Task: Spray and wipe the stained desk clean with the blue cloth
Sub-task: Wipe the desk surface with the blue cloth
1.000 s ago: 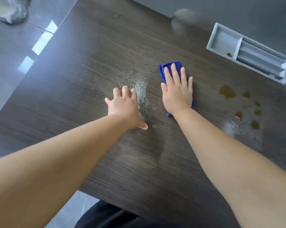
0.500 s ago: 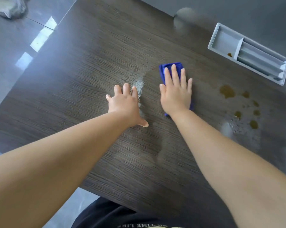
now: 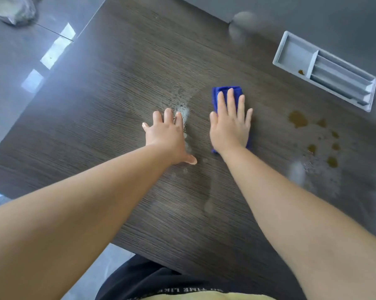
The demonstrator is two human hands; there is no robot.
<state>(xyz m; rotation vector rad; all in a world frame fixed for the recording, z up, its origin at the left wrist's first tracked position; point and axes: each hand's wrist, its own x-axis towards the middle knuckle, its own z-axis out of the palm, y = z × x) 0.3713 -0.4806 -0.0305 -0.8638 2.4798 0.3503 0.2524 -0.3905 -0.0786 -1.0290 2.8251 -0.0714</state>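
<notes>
Cloth (image 3: 226,92): folded, mid-tabletop (image 3: 117,83), under our right hand (image 3: 230,128). We judge it soft, light and likely to bunch.
Right hand: released, fingers straight, pressing the cloth.
Left hand (image 3: 165,135): released, flat beside a wet patch (image 3: 183,114).
Hold: we'd spread the palm across the fold rather than pinch an edge.
Stains (image 3: 297,119): brown, toward the right edge, unwiped.

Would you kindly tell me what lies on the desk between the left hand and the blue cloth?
In the head view, a wet patch of spray sits beside the left hand; then bare desk reaches the blue cloth.
</notes>
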